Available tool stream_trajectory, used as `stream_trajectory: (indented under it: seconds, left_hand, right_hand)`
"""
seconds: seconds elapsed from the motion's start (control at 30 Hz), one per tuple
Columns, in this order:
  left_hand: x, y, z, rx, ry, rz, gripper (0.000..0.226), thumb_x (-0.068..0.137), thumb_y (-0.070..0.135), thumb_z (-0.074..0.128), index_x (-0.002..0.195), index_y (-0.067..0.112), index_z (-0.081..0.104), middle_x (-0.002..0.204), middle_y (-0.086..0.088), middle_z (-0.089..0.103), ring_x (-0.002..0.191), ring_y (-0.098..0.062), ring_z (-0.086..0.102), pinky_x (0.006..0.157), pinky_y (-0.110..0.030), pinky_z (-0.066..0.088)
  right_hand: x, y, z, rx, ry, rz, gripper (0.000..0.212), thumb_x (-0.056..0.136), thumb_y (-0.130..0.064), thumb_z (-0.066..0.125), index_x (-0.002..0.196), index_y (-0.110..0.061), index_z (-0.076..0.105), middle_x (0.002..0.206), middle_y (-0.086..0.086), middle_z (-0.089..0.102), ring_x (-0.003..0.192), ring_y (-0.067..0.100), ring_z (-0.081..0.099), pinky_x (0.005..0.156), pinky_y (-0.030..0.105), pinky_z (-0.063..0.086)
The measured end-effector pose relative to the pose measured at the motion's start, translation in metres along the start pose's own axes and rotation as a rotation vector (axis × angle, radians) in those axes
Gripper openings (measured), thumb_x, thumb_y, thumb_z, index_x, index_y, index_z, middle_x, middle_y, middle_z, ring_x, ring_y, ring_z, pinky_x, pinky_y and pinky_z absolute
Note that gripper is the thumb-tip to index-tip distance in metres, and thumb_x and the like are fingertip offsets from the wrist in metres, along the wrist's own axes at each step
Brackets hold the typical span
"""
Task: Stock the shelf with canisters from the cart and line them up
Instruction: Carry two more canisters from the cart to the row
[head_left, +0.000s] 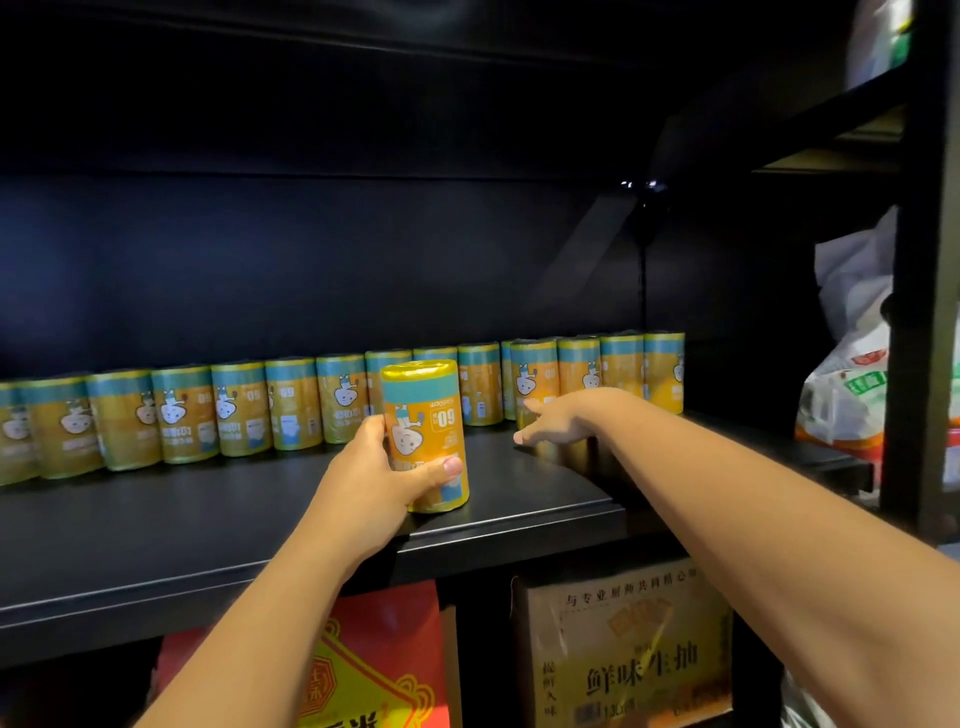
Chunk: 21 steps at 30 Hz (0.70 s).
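A long row of yellow cylindrical canisters with teal bands and a cartoon figure on the label (239, 410) stands upright along the back of a matte black shelf board (208, 509). The row starts at the far left edge of view and runs side by side, well behind the left fingers. The board in front of the row is bare and dimly lit, and the dark back panel (311, 260) rises behind it into shadow.

The left hand (374, 467) grips one more yellow and teal canister (431, 431), with the thumb across the label and the other fingers wrapped round its far side. This canister is upright near the front lip of the board, forward of the row. Whether its base touches the board cannot be told.

To the right, the right hand (561, 418) reaches deeper in, palm down, fingers straight and loose, holding nothing. Its fingertips (530, 404) lie at the lower front of the canisters in the right part of the row; contact is unclear.

Under the board, below the left wrist, sits a red printed package (384, 660), and below the right forearm a brown cardboard box with Chinese print (623, 644). Past the right elbow, a black upright post (919, 312) frames the next bay, where white plastic bags (841, 384) are stacked.
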<state>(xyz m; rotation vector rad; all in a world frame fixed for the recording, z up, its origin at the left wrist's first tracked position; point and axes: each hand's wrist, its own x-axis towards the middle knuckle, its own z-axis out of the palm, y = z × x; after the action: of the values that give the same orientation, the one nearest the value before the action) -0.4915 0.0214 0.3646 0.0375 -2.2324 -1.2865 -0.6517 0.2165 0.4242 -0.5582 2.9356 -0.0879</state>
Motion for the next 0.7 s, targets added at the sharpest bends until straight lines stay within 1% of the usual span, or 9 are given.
stream_trajectory:
  seconds: [0.1, 0.23, 0.3, 0.33, 0.4, 0.5, 0.57, 0.63, 0.7]
  left_hand:
    - [-0.001, 0.002, 0.000, 0.014, 0.001, -0.006, 0.058, 0.076, 0.046, 0.082, 0.125, 0.031, 0.054, 0.112, 0.015, 0.069, 0.095, -0.002, 0.065, 0.069, -0.020, 0.048]
    - [-0.005, 0.006, 0.001, -0.006, -0.017, -0.023, 0.046, 0.083, 0.044, 0.078, 0.121, 0.030, 0.056, 0.107, 0.016, 0.069, 0.090, -0.001, 0.065, 0.066, -0.020, 0.044]
    - [-0.002, 0.008, -0.002, -0.012, -0.065, -0.057, 0.042, 0.085, 0.037, 0.078, 0.121, 0.029, 0.057, 0.107, 0.013, 0.071, 0.092, -0.004, 0.066, 0.068, -0.022, 0.045]
    - [0.000, 0.010, -0.004, 0.005, -0.098, -0.073, 0.045, 0.083, 0.036, 0.080, 0.121, 0.029, 0.058, 0.108, 0.012, 0.072, 0.093, -0.006, 0.067, 0.071, -0.024, 0.047]
    - [0.009, 0.015, -0.005, 0.075, -0.147, -0.083, 0.049, 0.076, 0.039, 0.085, 0.117, 0.030, 0.059, 0.108, 0.010, 0.074, 0.096, -0.009, 0.069, 0.077, -0.029, 0.052]
    - [0.024, 0.034, 0.002, 0.285, -0.197, -0.026, 0.033, 0.077, 0.035, 0.086, 0.100, 0.031, 0.064, 0.096, 0.013, 0.074, 0.093, -0.008, 0.070, 0.084, -0.033, 0.056]
    - [0.039, 0.048, 0.013, 0.398, -0.227, 0.010, 0.030, 0.075, 0.037, 0.088, 0.094, 0.029, 0.066, 0.091, 0.013, 0.074, 0.090, -0.010, 0.070, 0.087, -0.035, 0.057]
    - [0.058, 0.055, 0.026, 0.483, -0.235, -0.002, 0.035, 0.073, 0.042, 0.088, 0.095, 0.025, 0.066, 0.090, 0.008, 0.073, 0.090, -0.015, 0.070, 0.082, -0.035, 0.058]
    - [0.076, 0.058, 0.037, 0.566, -0.230, -0.015, 0.037, 0.075, 0.047, 0.085, 0.092, 0.020, 0.065, 0.088, 0.001, 0.071, 0.083, -0.018, 0.068, 0.073, -0.034, 0.057]
  right_hand:
    - [-0.030, 0.016, 0.002, 0.075, -0.005, -0.048, 0.078, 0.099, -0.068, 0.038, 0.162, -0.027, 0.017, 0.169, -0.001, 0.012, 0.155, 0.028, 0.014, 0.123, 0.047, 0.011]
    - [-0.066, 0.054, 0.022, -0.009, -0.025, -0.088, 0.078, 0.091, -0.081, 0.022, 0.160, -0.043, 0.015, 0.168, -0.011, 0.012, 0.155, 0.022, 0.013, 0.124, 0.048, 0.004]
    - [-0.074, 0.076, 0.037, 0.036, 0.018, -0.061, 0.083, 0.085, -0.088, 0.020, 0.158, -0.049, 0.015, 0.169, -0.012, 0.008, 0.156, 0.023, 0.012, 0.124, 0.049, 0.004]
    - [-0.076, 0.082, 0.042, 0.079, 0.062, -0.051, 0.087, 0.080, -0.092, 0.022, 0.157, -0.051, 0.017, 0.169, -0.012, 0.008, 0.156, 0.023, 0.012, 0.124, 0.050, 0.005]
    - [-0.076, 0.086, 0.049, 0.112, 0.129, -0.034, 0.093, 0.074, -0.097, 0.023, 0.155, -0.053, 0.020, 0.169, -0.012, 0.010, 0.156, 0.024, 0.012, 0.124, 0.055, 0.007]
    - [-0.074, 0.085, 0.054, 0.083, 0.155, -0.022, 0.094, 0.072, -0.096, 0.018, 0.156, -0.053, 0.019, 0.169, -0.012, 0.010, 0.156, 0.025, 0.011, 0.121, 0.061, 0.006]
    - [-0.075, 0.086, 0.056, 0.064, 0.161, -0.019, 0.093, 0.071, -0.096, 0.016, 0.155, -0.054, 0.018, 0.169, -0.013, 0.008, 0.156, 0.027, 0.007, 0.119, 0.064, 0.001]
    - [-0.076, 0.087, 0.057, 0.071, 0.158, -0.012, 0.093, 0.071, -0.096, 0.016, 0.154, -0.055, 0.018, 0.169, -0.014, 0.008, 0.156, 0.027, 0.005, 0.119, 0.066, -0.002]
    - [-0.075, 0.087, 0.057, 0.072, 0.162, -0.004, 0.093, 0.070, -0.096, 0.016, 0.154, -0.056, 0.019, 0.168, -0.014, 0.009, 0.156, 0.027, 0.005, 0.120, 0.067, -0.001]
